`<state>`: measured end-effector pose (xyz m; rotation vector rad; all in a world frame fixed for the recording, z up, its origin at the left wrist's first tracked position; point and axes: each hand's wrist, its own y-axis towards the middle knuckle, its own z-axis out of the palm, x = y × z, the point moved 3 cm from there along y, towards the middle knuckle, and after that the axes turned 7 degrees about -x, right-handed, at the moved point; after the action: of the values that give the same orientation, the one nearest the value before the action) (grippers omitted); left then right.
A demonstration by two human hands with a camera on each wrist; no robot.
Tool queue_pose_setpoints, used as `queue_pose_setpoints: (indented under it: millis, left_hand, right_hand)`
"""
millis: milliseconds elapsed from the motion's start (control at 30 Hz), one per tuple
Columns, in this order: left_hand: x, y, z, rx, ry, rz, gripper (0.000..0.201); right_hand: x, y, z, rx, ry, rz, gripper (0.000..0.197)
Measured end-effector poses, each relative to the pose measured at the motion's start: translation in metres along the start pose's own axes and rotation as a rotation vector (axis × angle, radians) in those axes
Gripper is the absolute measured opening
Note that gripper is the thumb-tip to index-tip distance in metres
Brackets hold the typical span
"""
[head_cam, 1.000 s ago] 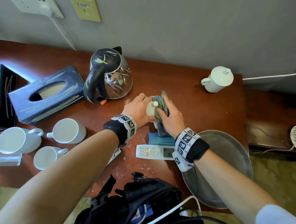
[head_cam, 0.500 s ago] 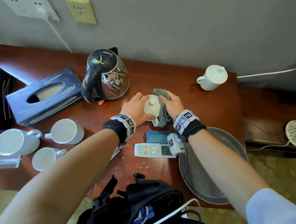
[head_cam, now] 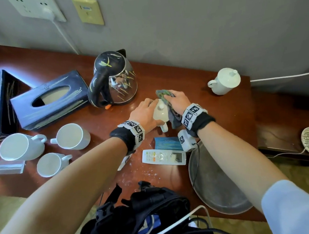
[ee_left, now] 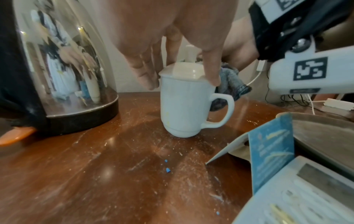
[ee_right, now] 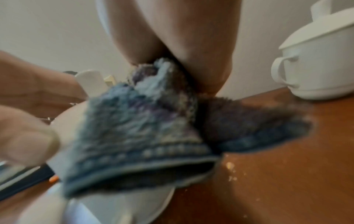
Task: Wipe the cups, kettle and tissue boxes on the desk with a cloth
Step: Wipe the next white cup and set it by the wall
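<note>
A white lidded ceramic cup (ee_left: pixel 184 104) stands upright on the brown wooden tabletop (head_cam: pixel 213 113), just right of the black and chrome kettle (head_cam: pixel 111 81); its contents are hidden. The left hand (head_cam: pixel 144 113) has its grip closed around the lid rim. The right hand (head_cam: pixel 178 101) clamps a blue-grey fluffy cloth (ee_right: pixel 138 133) against the cup's far side. Three open white cups (head_cam: pixel 70 136) lie on their sides, showing nothing inside. Since half a second ago, the right hand has shifted farther over the cup.
</note>
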<state>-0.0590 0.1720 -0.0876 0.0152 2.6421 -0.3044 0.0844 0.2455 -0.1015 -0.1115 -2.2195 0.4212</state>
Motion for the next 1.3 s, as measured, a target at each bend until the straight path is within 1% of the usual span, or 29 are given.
queue_pose_setpoints:
  millis: [67,133,200,267,333,400,500,633,733,867,1033,1167,1300]
  left_hand:
    - [0.001,-0.001,-0.005,-0.006,-0.019,0.023,0.081]
    - [-0.001,-0.001,-0.011,-0.047,-0.045,0.054,0.064]
    - [-0.005,0.002,-0.016,-0.071,-0.033,0.082,0.046]
    - [-0.011,0.006,-0.017,-0.053,-0.006,0.092,0.037]
    - [-0.016,0.009,-0.018,-0.035,0.028,0.082,0.033]
    - [-0.019,0.009,-0.022,-0.043,0.047,0.069,0.031]
    - [-0.014,0.006,-0.036,-0.106,-0.007,0.049,0.028]
    - [0.01,-0.008,-0.058,-0.211,-0.095,-0.016,0.023]
    - [0.034,-0.021,-0.063,-0.238,-0.095,-0.079,0.022]
    - [0.063,-0.032,-0.046,-0.187,-0.076,-0.157,0.022]
    - [0.083,-0.033,-0.012,-0.058,-0.006,-0.248,0.026]
    - [0.087,-0.027,0.004,0.004,0.026,-0.254,0.026]
    - [0.088,-0.022,0.008,0.025,0.044,-0.251,0.028]
  right_hand:
    - [-0.006,-0.001,-0.008,-0.04,-0.033,0.005,0.034]
    - [-0.017,-0.004,-0.014,-0.094,-0.014,0.045,0.035]
    - [-0.026,-0.009,-0.016,-0.111,0.029,0.074,0.034]
    - [-0.028,-0.017,-0.017,-0.115,0.057,0.07,0.033]
    - [-0.027,-0.023,-0.016,-0.126,0.091,0.058,0.034]
    - [-0.027,-0.028,-0.014,-0.142,0.14,0.041,0.034]
    - [-0.024,-0.033,-0.015,-0.161,0.187,0.018,0.034]
    - [-0.023,-0.035,-0.006,-0.138,0.209,-0.012,0.036]
    - [-0.021,-0.037,0.004,-0.132,0.204,-0.018,0.036]
    - [-0.021,-0.038,0.013,-0.153,0.205,-0.015,0.037]
    - [-0.024,-0.037,0.018,-0.175,0.147,-0.021,0.039]
    - [-0.022,-0.039,0.014,-0.189,0.144,-0.008,0.037]
    - [-0.023,-0.042,0.009,-0.21,0.133,-0.003,0.036]
